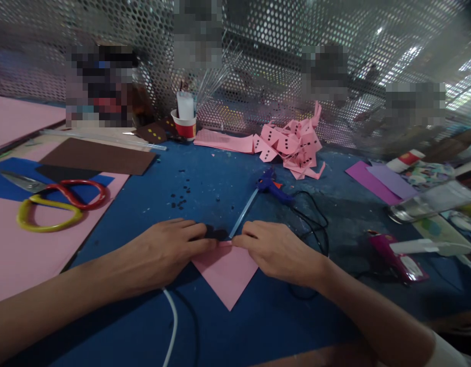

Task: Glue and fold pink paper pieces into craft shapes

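One pink paper point(228, 278), pinched along its far edge

It lies on the blue bench point(228, 339) directly in front of the person, its visible corner turned toward the wearer. The left hand point(168, 252) and right hand point(279, 251) each have their fingers closed on the far edge, one at either side, a narrow strip showing between them. The paper looks light and thin, probably stiff enough to keep a crease but easily bent or torn; the far edge seems the surest hold. Just beyond, the clear glue stick point(243, 213) in the blue glue gun point(279, 192) reaches close to the right fingers and stands most in the way. A black cord point(327, 220) loops beyond the right hand; a white cable point(176, 318) runs by the left. Scissors point(48, 228) rest well apart at the left, pink cut-outs point(292, 145) at the back.
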Demonstrator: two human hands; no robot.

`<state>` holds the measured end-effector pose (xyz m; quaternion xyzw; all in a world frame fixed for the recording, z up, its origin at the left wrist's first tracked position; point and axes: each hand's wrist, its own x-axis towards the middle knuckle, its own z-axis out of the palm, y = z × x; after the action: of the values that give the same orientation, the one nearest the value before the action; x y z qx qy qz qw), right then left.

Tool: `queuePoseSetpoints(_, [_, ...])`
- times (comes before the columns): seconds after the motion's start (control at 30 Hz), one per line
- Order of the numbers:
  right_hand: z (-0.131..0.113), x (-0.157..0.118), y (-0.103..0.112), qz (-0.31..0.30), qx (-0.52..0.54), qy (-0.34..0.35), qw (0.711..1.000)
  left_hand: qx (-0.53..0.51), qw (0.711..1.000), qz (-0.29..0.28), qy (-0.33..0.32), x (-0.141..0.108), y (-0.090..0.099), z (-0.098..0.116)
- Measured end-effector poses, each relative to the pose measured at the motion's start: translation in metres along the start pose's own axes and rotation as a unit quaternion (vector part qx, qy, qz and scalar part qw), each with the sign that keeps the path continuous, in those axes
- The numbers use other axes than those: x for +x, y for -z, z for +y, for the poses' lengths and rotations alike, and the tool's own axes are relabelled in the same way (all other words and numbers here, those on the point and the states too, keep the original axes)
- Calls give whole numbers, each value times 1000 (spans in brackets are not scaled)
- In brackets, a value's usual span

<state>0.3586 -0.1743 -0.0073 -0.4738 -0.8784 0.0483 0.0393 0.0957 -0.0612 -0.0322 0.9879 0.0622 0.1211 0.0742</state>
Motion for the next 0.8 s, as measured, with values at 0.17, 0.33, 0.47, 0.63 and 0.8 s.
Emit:
queuePoseSetpoints(0.17, [-1, -2, 1, -7, -8, 7, 1000, -1, 999, -36, 2, -3, -2, -1])
queuePoseSetpoints(0.33, [0, -1, 1, -6, -19, 16, 1000, -3, 999, -46, 0, -1, -4, -2])
queuePoseSetpoints(0.47, [0, -1, 1, -13, -24, 15, 1000, -7, 998, -53, 13, -1, -1, -1])
queuePoseSetpoints(0.63, [1, -2, 2, -20, -15, 15, 1000, -8, 998, -53, 20, -5, 4, 0])
queuePoseSetpoints(0.8, [2, -3, 0, -14, 0, 8, 1000, -10, 999, -39, 17, -7, 4, -2])
